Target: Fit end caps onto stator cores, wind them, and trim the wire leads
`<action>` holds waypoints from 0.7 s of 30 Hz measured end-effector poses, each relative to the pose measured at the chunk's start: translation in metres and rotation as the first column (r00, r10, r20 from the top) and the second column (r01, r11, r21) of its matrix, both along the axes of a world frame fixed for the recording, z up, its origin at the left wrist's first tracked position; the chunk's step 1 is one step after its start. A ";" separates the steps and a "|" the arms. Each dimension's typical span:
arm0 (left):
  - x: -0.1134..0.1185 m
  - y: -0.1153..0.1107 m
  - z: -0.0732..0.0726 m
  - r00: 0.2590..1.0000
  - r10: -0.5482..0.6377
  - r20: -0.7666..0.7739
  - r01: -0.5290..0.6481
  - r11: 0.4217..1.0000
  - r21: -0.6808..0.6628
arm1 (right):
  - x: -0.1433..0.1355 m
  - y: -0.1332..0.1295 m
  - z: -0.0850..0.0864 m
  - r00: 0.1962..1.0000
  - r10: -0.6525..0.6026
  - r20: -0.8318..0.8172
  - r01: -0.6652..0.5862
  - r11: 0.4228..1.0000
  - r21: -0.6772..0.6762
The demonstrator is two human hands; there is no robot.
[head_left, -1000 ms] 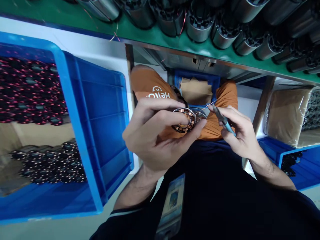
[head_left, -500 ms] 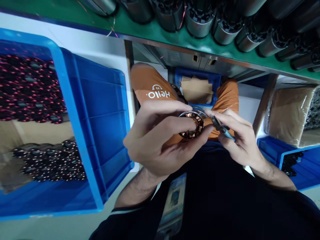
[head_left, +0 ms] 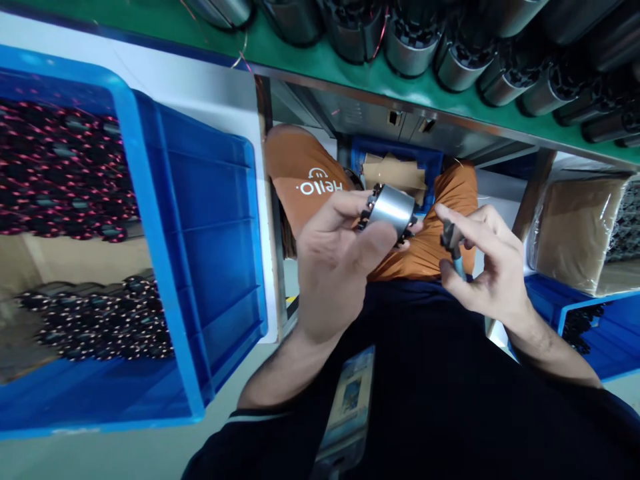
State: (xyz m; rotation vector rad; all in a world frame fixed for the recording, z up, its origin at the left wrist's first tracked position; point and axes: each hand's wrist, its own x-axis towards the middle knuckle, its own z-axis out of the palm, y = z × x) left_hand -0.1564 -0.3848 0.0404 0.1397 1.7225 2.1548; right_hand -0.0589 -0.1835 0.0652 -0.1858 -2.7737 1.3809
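Note:
My left hand (head_left: 333, 273) grips a motor stator (head_left: 393, 208) in front of my lap. The stator is a short silver cylinder with black toothed ends, lying on its side with its smooth metal wall facing me. My thumb presses on the near side, and the other fingers are partly hidden behind it. To the right, my right hand (head_left: 495, 260) holds small wire nippers (head_left: 449, 235) with a dark head and a teal handle. Its index finger stretches out past the tool. A gap separates the nippers from the stator.
A green bench (head_left: 295, 70) carries several metal stator cylinders (head_left: 413, 50) along the top. At left, a big blue crate (head_left: 173, 320) holds wound parts with pink and copper wire. Brown cardboard (head_left: 395, 172) lies in a blue bin between my legs. A wrapped carton (head_left: 575, 227) stands at right.
The stator has turned from showing its copper-wound open end to showing its silver side. My left hand has rotated with it. The nippers have come away from it, and their head now points more upward.

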 end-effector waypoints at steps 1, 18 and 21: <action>0.001 0.003 0.001 0.998 -0.026 0.062 0.024 0.999 0.024 | -0.001 0.000 0.001 0.999 0.011 -0.036 -0.010 0.999 0.038; 0.010 0.018 0.011 0.941 -0.049 0.335 -0.066 0.944 0.324 | -0.008 -0.006 0.007 0.976 0.038 -0.215 0.001 0.984 0.179; 0.010 0.018 0.013 0.945 -0.040 0.326 -0.071 0.944 0.321 | -0.006 -0.004 0.007 0.981 0.036 -0.193 -0.011 0.992 0.129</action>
